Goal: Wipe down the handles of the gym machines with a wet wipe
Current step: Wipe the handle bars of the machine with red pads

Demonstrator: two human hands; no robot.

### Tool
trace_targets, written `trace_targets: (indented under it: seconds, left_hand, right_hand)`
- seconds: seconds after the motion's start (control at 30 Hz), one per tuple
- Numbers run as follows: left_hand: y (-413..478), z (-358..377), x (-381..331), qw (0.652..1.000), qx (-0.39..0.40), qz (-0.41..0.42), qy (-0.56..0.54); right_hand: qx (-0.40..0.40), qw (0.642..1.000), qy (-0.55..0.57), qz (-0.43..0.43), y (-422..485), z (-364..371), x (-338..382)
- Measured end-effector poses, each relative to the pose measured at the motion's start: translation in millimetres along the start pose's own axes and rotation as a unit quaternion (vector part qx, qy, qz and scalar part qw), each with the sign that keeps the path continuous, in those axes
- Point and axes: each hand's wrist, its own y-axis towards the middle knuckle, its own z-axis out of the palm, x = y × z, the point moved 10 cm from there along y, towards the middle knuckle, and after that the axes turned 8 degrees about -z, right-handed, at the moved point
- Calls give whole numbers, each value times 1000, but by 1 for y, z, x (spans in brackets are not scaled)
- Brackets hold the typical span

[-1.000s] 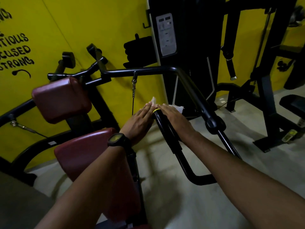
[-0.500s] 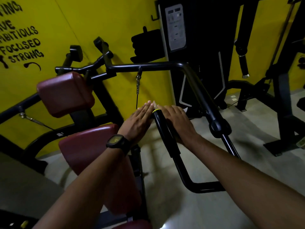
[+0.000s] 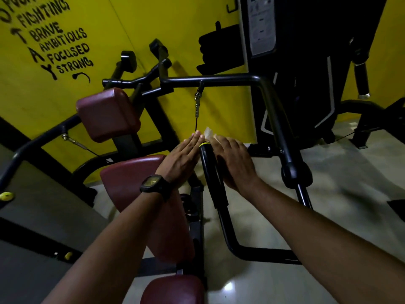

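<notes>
The handle [image 3: 210, 172], a black grip with a yellow ring at its tip, stood tilted at the centre of the view, between the two hands. The left hand [image 3: 180, 160] lay flat against the left side of the grip, fingers straight and together, holding nothing. The right hand [image 3: 235, 164] lay against the right side of the grip, fingers extended and only slightly bent, not clenched. The wipe [image 3: 208, 134] was at the tip of the handle: a crumpled white edge showed just beyond the fingertips of both hands, and the rest was hidden under the right hand. Whether the wipe wrapped fully round the grip could not be told. A black watch [image 3: 153, 183] sat on the left wrist. Below the left forearm lay a maroon seat [image 3: 135, 183], with a maroon pad [image 3: 107, 114] above it on the frame. A cable [image 3: 198, 102] hung from the bar [image 3: 219, 81] behind the hands. The wall [image 3: 153, 18] was yellow with black lettering.
</notes>
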Motion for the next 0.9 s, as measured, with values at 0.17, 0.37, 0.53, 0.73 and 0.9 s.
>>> trace_targets:
  seconds: [0.17, 0.37, 0.53, 0.73, 0.9]
  left_hand:
    - [-3, -9, -1, 1000, -2, -12, 6]
    - [-3, -18, -2, 999, -6, -16, -28]
    - [-8, -18, 0, 999, -3, -47, -9]
    - [0, -16, 2, 998, 22, -50, 7]
    - [1, -19, 4, 998, 21, -53, -20]
  right_hand:
    - [-54, 998, 27, -11, -3, -12, -5]
    - [54, 997, 54, 23, 25, 0, -18]
    - [-21, 999, -26, 11, -9, -6, -15]
    - [-43, 999, 0, 3, -3, -1, -12]
    - [-34, 999, 6, 9, 0, -1, -8]
